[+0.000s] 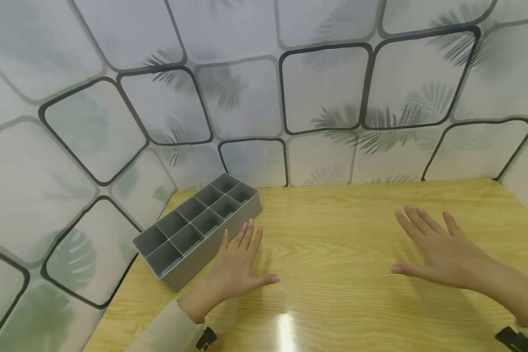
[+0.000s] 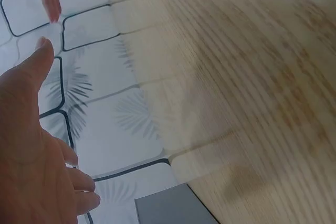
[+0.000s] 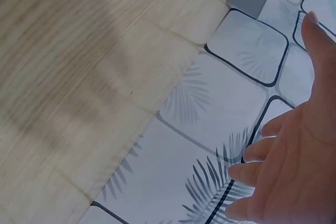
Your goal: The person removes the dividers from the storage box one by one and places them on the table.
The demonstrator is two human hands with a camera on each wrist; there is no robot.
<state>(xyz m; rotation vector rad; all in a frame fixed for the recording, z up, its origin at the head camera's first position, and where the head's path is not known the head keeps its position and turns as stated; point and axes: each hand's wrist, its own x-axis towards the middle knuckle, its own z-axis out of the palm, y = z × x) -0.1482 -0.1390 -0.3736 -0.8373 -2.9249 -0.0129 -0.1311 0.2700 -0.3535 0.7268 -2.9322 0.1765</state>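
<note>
Evidently, left hand (image 1: 234, 274) and right hand (image 1: 449, 256) are hovering empty, fingers (image 1: 249, 234) spread.
Grey, rectangular ten-compartment box (image 1: 190, 268) is sitting left on the yellow wood-grained table (image 1: 330, 254), presumably for reach.

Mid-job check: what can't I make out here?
Head: part of the gray organizer, hidden behind the left hand.
Head: near side of the table, cut by bottom edge.
Left wrist: most of the gray organizer, cut by bottom edge.
Right wrist: most of the gray organizer, cut by top edge.

Left grip (image 1: 235, 272), right grip (image 1: 443, 252) outspread
</note>
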